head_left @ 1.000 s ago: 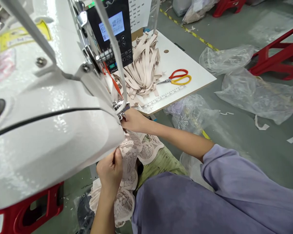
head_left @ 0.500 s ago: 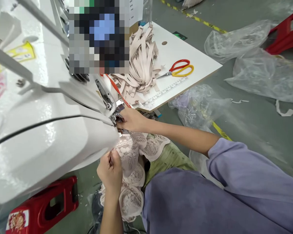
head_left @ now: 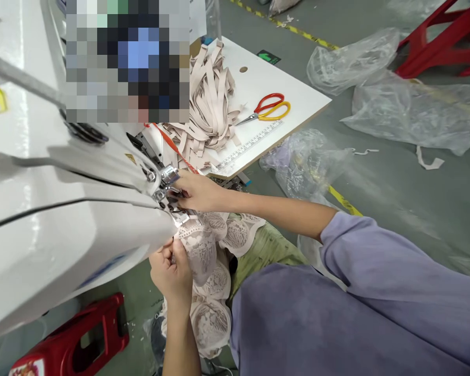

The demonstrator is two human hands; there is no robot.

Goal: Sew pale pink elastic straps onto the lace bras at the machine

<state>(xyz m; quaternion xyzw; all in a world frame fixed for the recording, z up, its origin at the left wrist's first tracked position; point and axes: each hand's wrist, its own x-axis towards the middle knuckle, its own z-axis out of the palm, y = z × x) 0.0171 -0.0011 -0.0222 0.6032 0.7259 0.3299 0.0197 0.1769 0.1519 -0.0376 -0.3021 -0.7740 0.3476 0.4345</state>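
Observation:
A pale pink lace garment (head_left: 213,261) hangs from under the head of a white sewing machine (head_left: 62,209) down over my lap. My left hand (head_left: 171,271) is closed, pinching the lace edge just below the machine head. My right hand (head_left: 198,190) reaches in beside the metal presser foot (head_left: 168,183), fingers curled on the lace there. The needle area itself is mostly hidden behind the machine head.
A heap of beige elastic strips (head_left: 211,104) lies on the white table (head_left: 293,99), with red and yellow scissors (head_left: 268,108) and a printed ruler (head_left: 250,149) at its edge. Clear plastic bags (head_left: 411,112) litter the floor. A red stool (head_left: 74,339) stands lower left.
The view has shifted left and down. My left hand has moved a little lower along the lace; my right hand stays by the presser foot.

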